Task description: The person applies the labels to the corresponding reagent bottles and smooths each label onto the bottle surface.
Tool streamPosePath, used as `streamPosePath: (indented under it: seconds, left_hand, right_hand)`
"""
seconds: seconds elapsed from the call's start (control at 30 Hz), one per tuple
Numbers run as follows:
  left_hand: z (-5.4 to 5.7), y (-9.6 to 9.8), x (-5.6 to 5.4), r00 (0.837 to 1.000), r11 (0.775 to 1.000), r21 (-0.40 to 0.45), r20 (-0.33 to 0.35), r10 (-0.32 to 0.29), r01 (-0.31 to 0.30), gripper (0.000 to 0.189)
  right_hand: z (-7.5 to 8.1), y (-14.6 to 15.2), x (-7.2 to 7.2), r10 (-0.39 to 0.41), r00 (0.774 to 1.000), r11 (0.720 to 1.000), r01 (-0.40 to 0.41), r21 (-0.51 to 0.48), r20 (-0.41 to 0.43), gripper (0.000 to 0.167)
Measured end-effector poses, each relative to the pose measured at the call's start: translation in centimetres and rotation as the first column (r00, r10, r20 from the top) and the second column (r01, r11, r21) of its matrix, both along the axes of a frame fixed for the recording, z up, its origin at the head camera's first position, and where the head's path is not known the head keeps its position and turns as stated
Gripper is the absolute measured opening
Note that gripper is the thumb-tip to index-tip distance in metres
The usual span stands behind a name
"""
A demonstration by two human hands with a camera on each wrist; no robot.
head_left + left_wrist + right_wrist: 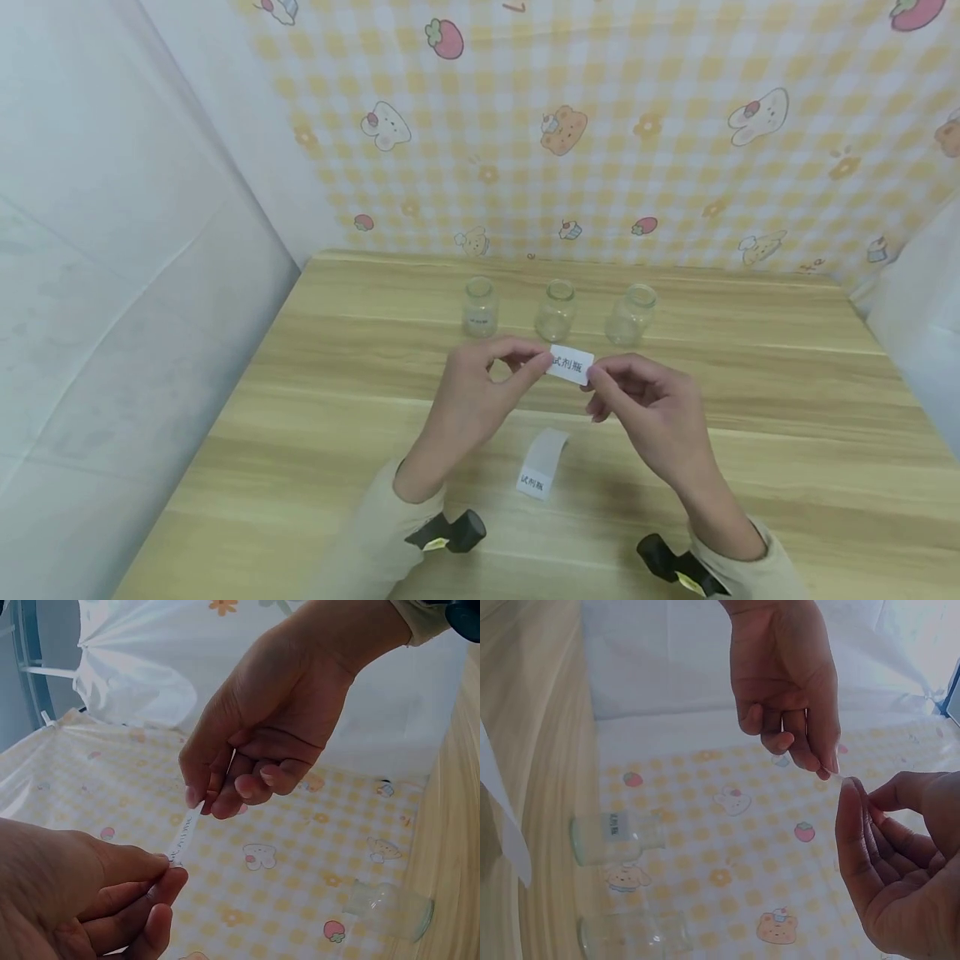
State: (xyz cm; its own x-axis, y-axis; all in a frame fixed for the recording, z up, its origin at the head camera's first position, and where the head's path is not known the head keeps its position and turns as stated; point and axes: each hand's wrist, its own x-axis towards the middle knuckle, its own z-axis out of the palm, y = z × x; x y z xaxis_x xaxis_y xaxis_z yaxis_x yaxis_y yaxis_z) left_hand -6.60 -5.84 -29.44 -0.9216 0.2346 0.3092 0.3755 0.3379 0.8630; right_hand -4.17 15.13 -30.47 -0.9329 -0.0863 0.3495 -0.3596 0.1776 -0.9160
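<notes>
A small white label [572, 365] with black printed characters is stretched between both hands above the table. My left hand [480, 392] pinches its left end between thumb and fingertips, and my right hand [660, 417] pinches the right end the same way. Seen nearly edge-on in the left wrist view, the label [182, 838] spans the gap between the two pairs of fingertips. Below the hands lies a curled label strip [543, 463], with one printed label at its near end. Behind them stand a labelled glass jar [480, 308], a middle jar [556, 312] and a right jar [632, 315], all without lids.
The wooden table [300, 433] runs back to a yellow checked cloth [510, 150] with cartoon prints. A white sheet [135, 250] hangs along the left side. The three jars form a row just beyond the fingertips.
</notes>
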Motion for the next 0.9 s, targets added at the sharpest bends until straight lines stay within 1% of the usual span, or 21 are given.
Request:
streamPosePath:
  seconds: [0.17, 0.3, 0.4, 0.67, 0.9]
  left_hand:
    - [0.0, 0.2, 0.0, 1.0, 1.0, -0.015, 0.009, -0.008, 0.008, 0.012]
    - [-0.1, 0.3, 0.0, 1.0, 1.0, -0.011, 0.009, -0.014, 0.014, 0.011]
    - [-0.2, 0.3, -0.1, 1.0, 1.0, -0.009, 0.004, -0.019, 0.019, 0.011]
    - [-0.6, 0.5, -0.3, 1.0, 1.0, -0.01, -0.017, -0.02, 0.02, 0.01]
    - [-0.9, 0.7, -0.6, 1.0, 1.0, -0.006, -0.023, 0.016, -0.016, 0.011]
  right_hand:
    - [-0.1, 0.2, -0.3, -0.053, 0.998, 0.997, 0.052, 0.057, 0.031, 0.005]
    - [-0.1, 0.3, -0.4, -0.107, 0.993, 0.99, 0.102, 0.096, 0.056, 0.006]
    - [-0.2, 0.3, -0.4, -0.132, 0.989, 0.986, 0.124, 0.114, 0.063, 0.007]
    - [-0.3, 0.4, -0.8, -0.142, 0.988, 0.983, 0.134, 0.128, 0.053, 0.007]
    - [-0.5, 0.7, -1.1, -0.134, 0.989, 0.981, 0.125, 0.145, 0.055, 0.008]
